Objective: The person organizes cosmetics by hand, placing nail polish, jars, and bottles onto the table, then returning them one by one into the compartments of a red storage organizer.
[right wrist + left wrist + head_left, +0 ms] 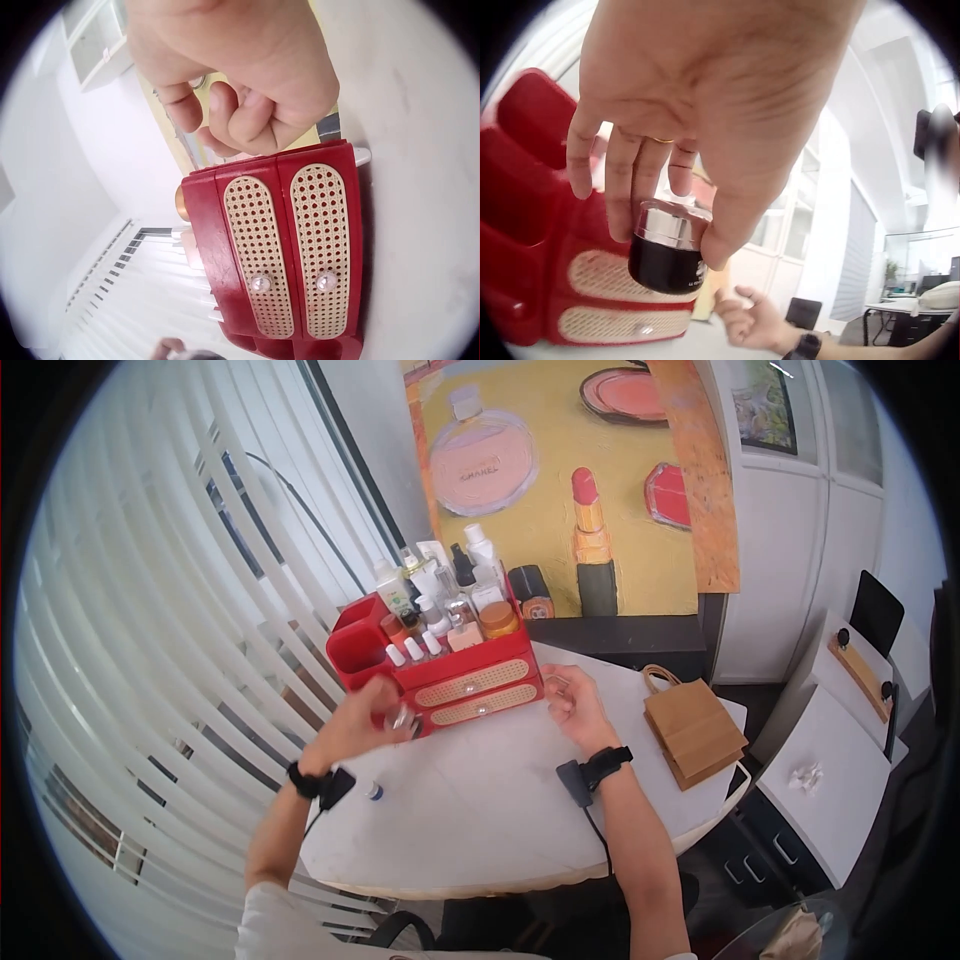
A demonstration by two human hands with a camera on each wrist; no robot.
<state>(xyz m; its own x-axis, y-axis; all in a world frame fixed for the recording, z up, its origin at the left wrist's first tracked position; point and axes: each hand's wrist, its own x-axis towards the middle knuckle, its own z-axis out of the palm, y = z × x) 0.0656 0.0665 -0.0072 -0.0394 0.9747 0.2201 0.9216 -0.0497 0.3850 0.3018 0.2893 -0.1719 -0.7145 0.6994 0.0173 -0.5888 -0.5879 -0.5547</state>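
Observation:
In the left wrist view my left hand pinches a black cosmetic jar with a silver lid between thumb and fingers. This hand is at the front left of a red cosmetics organizer. The organizer has two drawers with woven cane fronts and small round knobs. My right hand hovers by the organizer's right end, its fingers loosely curled with nothing seen in them. From the right wrist view, this hand sits just past the end of the drawers.
Bottles, droppers and an amber jar crowd the organizer's top. A small bottle sits on the white table nearer me. To the right stands a brown paper bag. Behind is a painting; slatted blinds line the left.

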